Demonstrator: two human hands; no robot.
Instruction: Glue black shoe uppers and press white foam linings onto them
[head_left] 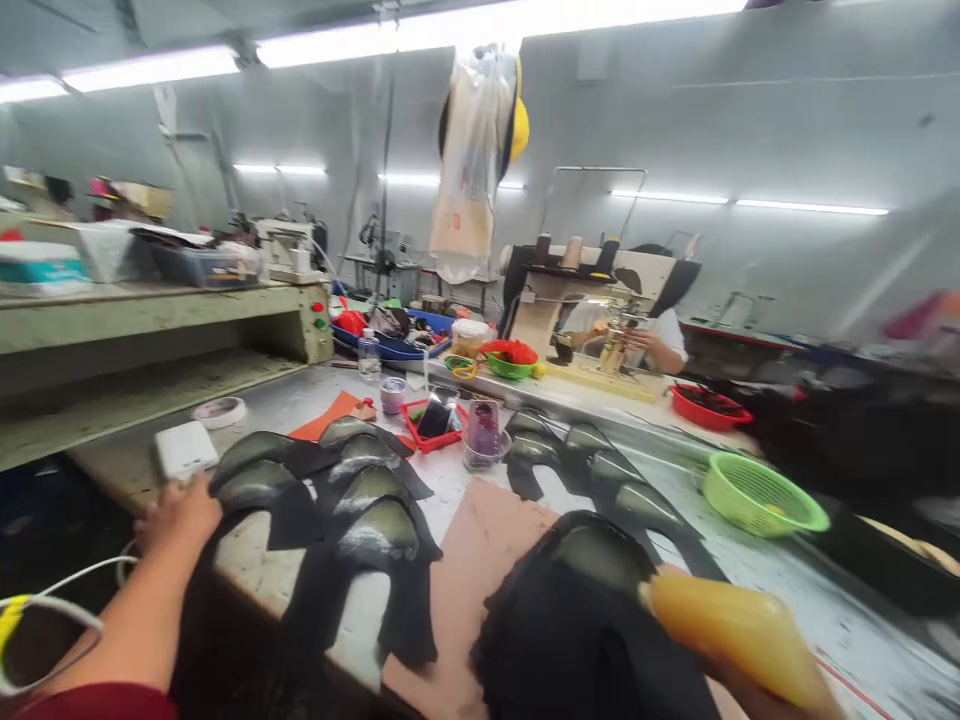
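My left hand is at the left, its fingers at the lower edge of a white box-like object; whether they grip it is hard to tell. At the lower right my right hand, mostly hidden, is wrapped round a yellow squeeze bottle. The bottle lies tilted, its tip at a dark curved piece on a stack of black pieces. More black pieces with shiny, olive curved patches overlap left of the stack, and others lie behind it. Pinkish sheet shows between them.
A green basket stands at the right. Behind the pieces are a red tray, a phone, a purple-white jar and a clear bottle. A person's hands are at a sewing machine further back. A tape roll lies left.
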